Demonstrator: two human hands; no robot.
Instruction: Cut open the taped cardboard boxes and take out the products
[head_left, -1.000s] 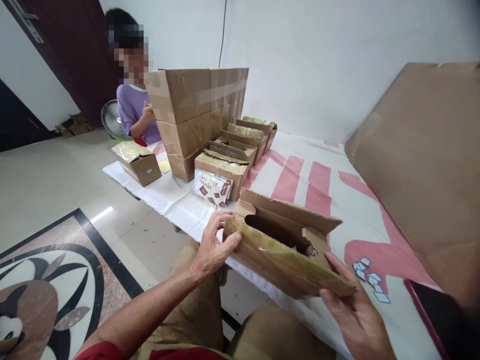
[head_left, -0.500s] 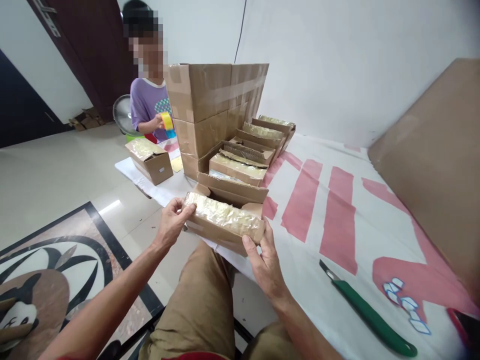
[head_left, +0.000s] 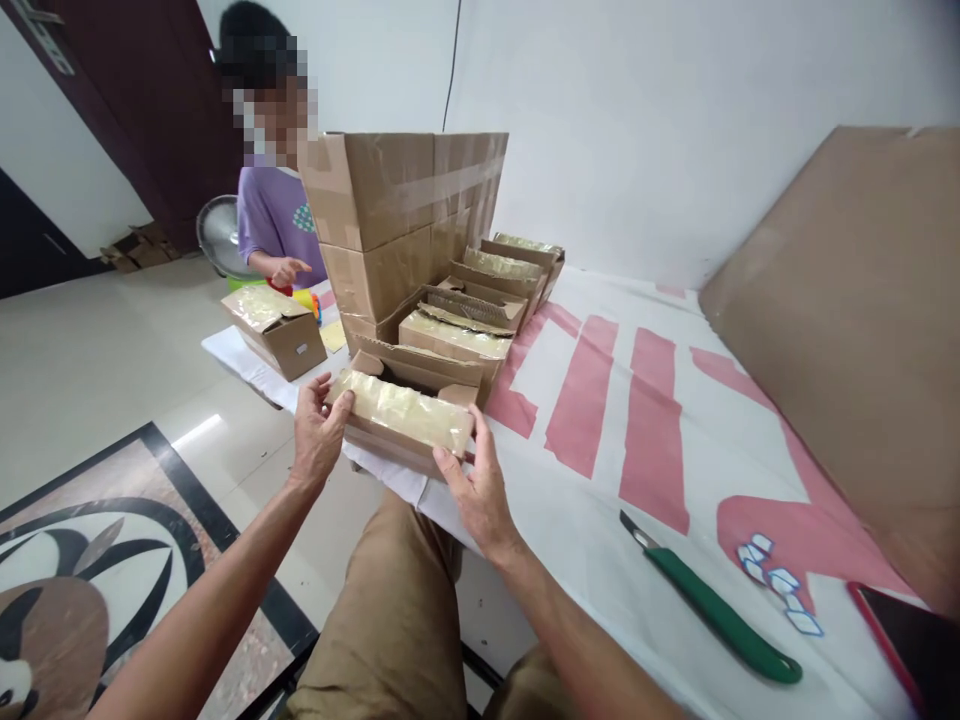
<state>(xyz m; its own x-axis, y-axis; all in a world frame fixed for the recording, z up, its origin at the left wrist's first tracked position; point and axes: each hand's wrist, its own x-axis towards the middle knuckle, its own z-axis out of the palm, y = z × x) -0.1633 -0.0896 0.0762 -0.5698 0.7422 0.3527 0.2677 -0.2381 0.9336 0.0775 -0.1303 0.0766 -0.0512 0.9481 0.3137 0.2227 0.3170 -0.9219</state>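
Note:
Between my two hands is an open cardboard box [head_left: 397, 442] at the table's near edge, its front flap covered with shiny, yellowish clear tape. My left hand [head_left: 321, 428] grips the flap's left end, thumb on top. At the right end, my right hand [head_left: 472, 480] pinches the corner between thumb and fingers. Just behind stands a row of open boxes [head_left: 457, 335] with taped flaps, running toward the wall. A utility knife [head_left: 712, 605] with a green handle lies on the cloth to the right of my hands.
Closed taped boxes [head_left: 390, 200] are stacked behind the row. A single box [head_left: 274, 330] sits at the table's left corner, near a person in a purple shirt [head_left: 277, 220]. Small white labels [head_left: 780, 580], a phone [head_left: 907, 650] and a large cardboard sheet [head_left: 840, 320] are on the right.
My hands and the box have moved back against the row of boxes. The person's hand has let go of the yellow tape roll, which is now lower, by the single box.

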